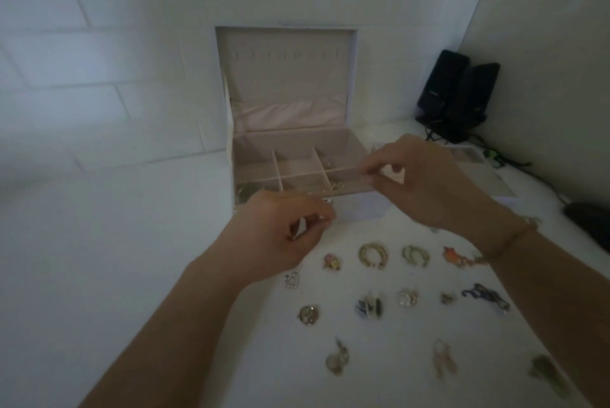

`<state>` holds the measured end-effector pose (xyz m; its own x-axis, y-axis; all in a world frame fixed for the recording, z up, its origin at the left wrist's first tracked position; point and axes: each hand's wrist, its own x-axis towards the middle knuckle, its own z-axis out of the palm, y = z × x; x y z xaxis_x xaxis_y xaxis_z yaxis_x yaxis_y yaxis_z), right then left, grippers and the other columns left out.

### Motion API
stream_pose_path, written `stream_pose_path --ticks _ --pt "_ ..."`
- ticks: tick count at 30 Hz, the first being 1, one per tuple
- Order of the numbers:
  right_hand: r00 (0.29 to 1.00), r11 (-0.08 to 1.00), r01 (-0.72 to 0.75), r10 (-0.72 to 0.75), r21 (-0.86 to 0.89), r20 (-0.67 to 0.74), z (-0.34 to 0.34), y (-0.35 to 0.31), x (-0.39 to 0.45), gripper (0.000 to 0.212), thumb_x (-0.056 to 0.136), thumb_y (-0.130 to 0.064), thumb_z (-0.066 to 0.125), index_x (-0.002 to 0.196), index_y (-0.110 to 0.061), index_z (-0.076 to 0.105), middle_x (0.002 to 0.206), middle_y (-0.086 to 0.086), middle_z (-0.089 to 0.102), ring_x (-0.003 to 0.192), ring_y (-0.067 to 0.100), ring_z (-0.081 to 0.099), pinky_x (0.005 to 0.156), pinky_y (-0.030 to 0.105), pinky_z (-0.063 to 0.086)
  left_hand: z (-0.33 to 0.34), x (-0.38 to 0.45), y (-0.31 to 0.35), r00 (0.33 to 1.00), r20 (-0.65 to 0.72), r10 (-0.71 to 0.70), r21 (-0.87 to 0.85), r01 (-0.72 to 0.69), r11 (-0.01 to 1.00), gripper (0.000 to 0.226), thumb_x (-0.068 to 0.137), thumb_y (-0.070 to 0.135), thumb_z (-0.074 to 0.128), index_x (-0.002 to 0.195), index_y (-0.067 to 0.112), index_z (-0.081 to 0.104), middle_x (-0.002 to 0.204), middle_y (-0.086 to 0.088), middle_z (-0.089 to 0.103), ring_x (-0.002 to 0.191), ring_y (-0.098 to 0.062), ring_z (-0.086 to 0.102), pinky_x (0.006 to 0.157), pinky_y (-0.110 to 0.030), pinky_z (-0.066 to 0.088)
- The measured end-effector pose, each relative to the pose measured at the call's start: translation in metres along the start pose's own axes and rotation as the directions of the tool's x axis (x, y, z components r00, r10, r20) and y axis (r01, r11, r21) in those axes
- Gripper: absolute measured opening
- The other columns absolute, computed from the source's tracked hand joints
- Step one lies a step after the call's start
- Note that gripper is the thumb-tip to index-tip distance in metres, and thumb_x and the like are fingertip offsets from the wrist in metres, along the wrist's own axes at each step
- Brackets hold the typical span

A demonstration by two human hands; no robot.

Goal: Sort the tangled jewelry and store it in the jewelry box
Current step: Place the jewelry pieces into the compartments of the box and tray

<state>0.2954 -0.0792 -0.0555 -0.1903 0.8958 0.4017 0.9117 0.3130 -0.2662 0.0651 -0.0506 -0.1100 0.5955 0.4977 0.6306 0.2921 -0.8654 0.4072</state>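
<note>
Box: the jewelry box (350, 209) stands at frame centre against the wall, lid (286, 77) propped upright so the divided tray lies bare to both hands.
Tray: small gold pieces (336, 184) lie in the right-hand compartments; a darker round piece (246, 192) sits at the front left corner; the middle cells look bare.
Lid lining: a row of hooks (286, 54) across the top and a gathered pocket (290, 114) below; nothing hangs there.
Right hand (425, 183): over the box's right front corner, thumb and fingers pinched narrow, likely on something fine; too blurred to name.
Left hand (280, 236): at the box's front edge, fingertips pinched together just the same; what it pinches I cannot tell.
Loose jewelry: earrings and hoops (373, 254) lie spread apart in rows on the table (165, 275), lower right, seemingly already untangled and awaiting storage.
Speakers (458, 94): upper right, well apart.
</note>
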Motion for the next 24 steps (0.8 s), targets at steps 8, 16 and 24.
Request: stream_pose_path --ticks 8,16,24 --pt "1.0 0.999 -0.022 0.023 0.046 -0.018 -0.009 0.024 -0.077 0.021 0.083 -0.012 0.069 0.09 -0.032 0.07 0.077 -0.032 0.054 0.074 -0.006 0.05 0.066 0.011 0.036 0.003 -0.003 0.0 0.889 0.41 -0.204 0.074 0.191 0.979 0.038 0.087 0.008 0.061 0.112 0.036 0.067 0.097 0.03 0.065 0.053 -0.002 0.056 0.059 -0.001 0.038" --pt "0.976 0.968 -0.168 0.191 0.187 -0.109 -0.026 0.071 -0.116 0.053 0.077 0.02 0.053 0.09 -0.029 0.068 0.083 -0.013 0.069 0.075 -0.003 0.056 0.06 0.005 0.039 0.027 -0.007 0.009 0.96 0.27 -0.078 0.098 0.053 0.994 0.022 0.084 0.041 0.062 0.105 0.038 0.069 0.099 0.026 0.067 0.054 0.0 0.054 0.062 -0.007 0.041" --pt "0.922 0.901 -0.288 0.352 0.324 -0.162 -0.021 0.098 -0.139 0.043 0.078 0.008 0.065 0.084 -0.035 0.068 0.09 -0.023 0.065 0.066 0.001 0.051 0.055 0.02 0.041 0.039 -0.003 0.017 0.974 0.225 0.042 0.193 -0.087 0.977 0.024 0.086 0.04 0.056 0.098 0.031 0.074 0.104 0.017 0.068 0.057 0.001 0.052 0.056 -0.016 0.048"
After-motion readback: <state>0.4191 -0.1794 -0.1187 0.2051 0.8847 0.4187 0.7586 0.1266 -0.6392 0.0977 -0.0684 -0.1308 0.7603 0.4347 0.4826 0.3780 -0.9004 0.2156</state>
